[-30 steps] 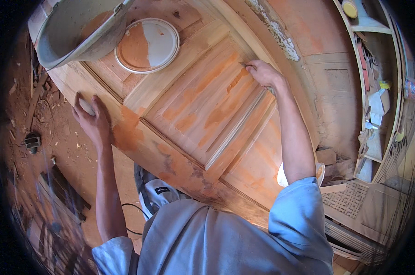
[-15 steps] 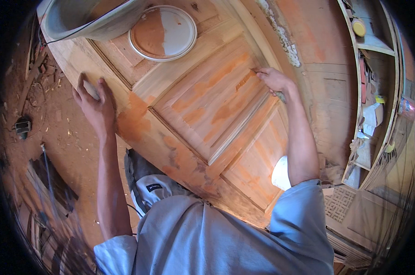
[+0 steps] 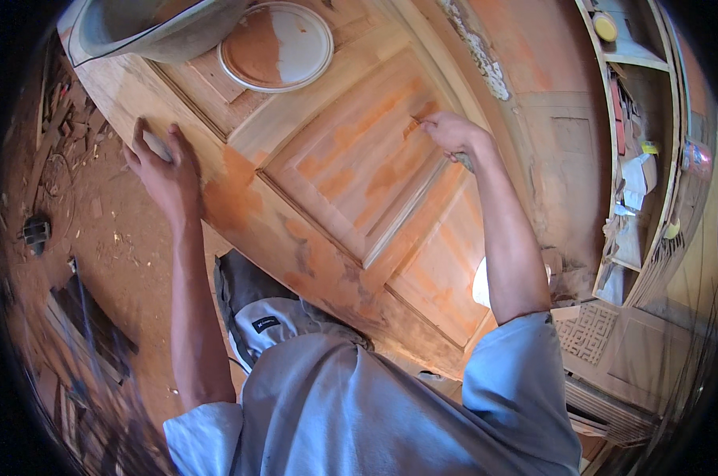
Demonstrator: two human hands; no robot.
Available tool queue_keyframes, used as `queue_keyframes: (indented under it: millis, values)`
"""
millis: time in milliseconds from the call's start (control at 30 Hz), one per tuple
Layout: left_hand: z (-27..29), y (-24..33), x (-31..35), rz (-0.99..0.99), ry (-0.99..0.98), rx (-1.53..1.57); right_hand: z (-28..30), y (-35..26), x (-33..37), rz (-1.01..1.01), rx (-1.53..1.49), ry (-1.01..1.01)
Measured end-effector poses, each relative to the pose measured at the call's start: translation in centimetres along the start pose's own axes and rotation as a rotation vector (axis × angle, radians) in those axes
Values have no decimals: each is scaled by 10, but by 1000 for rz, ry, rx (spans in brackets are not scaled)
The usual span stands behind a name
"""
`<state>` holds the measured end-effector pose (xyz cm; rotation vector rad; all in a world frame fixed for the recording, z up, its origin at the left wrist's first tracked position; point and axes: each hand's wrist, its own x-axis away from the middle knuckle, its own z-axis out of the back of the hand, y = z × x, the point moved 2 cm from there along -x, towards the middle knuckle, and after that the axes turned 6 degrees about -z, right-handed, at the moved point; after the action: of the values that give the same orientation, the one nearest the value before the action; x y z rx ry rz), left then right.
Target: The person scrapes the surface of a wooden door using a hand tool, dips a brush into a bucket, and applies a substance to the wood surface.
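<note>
R hand [image 3: 459, 133] grips thin tool [image 3: 417, 119], prob. scraper; orange streak [image 3: 409, 132] by its tip looks shorter vs. moment ago. L hand [image 3: 165, 168] curls round pale pc. [image 3: 157, 146] at edge of panelled door [image 3: 295, 119], which lies below both.

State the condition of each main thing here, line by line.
Wooden door: lying flat, patched with orange.
Right hand: closed on a small tool.
Left hand: at the door's edge, pale object between thumb and fingers.
Lid: flat, partly coated orange-brown.
Bucket: uncovered.
Shelf unit: open-fronted, stocked.
</note>
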<state>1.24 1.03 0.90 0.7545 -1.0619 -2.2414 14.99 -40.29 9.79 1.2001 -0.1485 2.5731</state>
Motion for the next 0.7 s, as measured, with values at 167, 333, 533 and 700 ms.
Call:
queue_keyframes:
  millis: [167, 333, 533, 700]
  values:
    - [-1, -3, 0, 1, 14, 15, -18, -12, 8, 20, 211, 39]
    - [-1, -2, -1, -26, 28, -14, -38, -19, 25, 255, 409, -7]
    - [-5, -16, -2, -70, 60, -58, -65, 42, 50, 1010, 105, 529]
    - [-4, -4, 1, -36, 31, -15, -52, 102, 63, 305, -457, 355]
